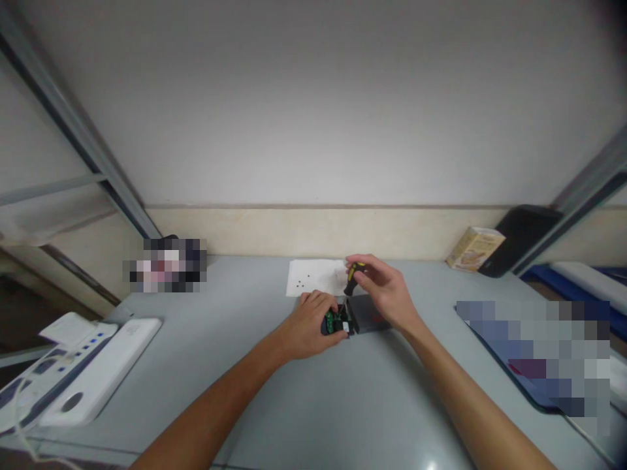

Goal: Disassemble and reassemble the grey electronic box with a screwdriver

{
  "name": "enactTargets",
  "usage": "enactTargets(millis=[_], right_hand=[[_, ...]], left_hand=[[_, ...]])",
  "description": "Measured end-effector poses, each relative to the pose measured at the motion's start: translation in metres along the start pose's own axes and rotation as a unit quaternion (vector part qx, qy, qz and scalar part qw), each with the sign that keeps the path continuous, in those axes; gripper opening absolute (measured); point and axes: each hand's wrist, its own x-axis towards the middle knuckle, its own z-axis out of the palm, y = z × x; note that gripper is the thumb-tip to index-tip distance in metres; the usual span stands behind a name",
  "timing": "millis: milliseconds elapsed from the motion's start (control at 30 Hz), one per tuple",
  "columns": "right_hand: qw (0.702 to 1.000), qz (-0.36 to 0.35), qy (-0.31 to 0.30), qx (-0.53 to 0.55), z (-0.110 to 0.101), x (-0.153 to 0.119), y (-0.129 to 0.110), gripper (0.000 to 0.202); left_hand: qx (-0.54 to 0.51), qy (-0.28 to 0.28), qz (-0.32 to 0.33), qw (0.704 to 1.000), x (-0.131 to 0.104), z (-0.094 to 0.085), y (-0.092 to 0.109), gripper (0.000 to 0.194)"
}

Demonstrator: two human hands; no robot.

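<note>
Smooth grey table: left hand grips green circuit board; right hand fingers pinch screwdriver.

On my grey table a white sheet of paper with a few dark specks lies at twelve o'clock; at two o'clock a small yellow carton leans by a black object against the cream wall strip. At eight o'clock two white power strips lie side by side near the table's edge, one with blue switches; grey metal frame bars slant at ten o'clock and at three.
</note>
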Motion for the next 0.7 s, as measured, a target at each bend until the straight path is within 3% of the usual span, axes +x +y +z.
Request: enactTargets(millis=[100,267,400,533,700], right_hand=[[0.998,0.027,-0.036,0.04,0.0013,-0.0007,0.0007,0.03],[1.0,0.018,-0.013,0.007,0.0034,-0.0017,0.0034,0.022],[0.997,0.034,-0.047,0.05,0.0058,-0.0014,0.0047,0.034],[1.0,0.028,-0.005,0.011,0.0071,-0.0006,0.0053,0.028],[0.993,0.063,-0.024,0.096,0.0065,0.0004,0.0037,0.033]], left_hand=[[0.005,0.0,-0.003,1.0,0.0002,-0.0011,0.0012,0.034],[0.006,-0.003,-0.001,1.0,-0.0004,-0.0027,0.0023,0.032],[0.011,0.0,-0.001,1.0,-0.0008,-0.001,0.0016,0.033],[0.021,0.003,0.001,1.0,-0.0009,0.0006,0.0009,0.032],[0.036,-0.001,0.008,0.999,-0.0012,-0.0008,0.0022,0.033]])
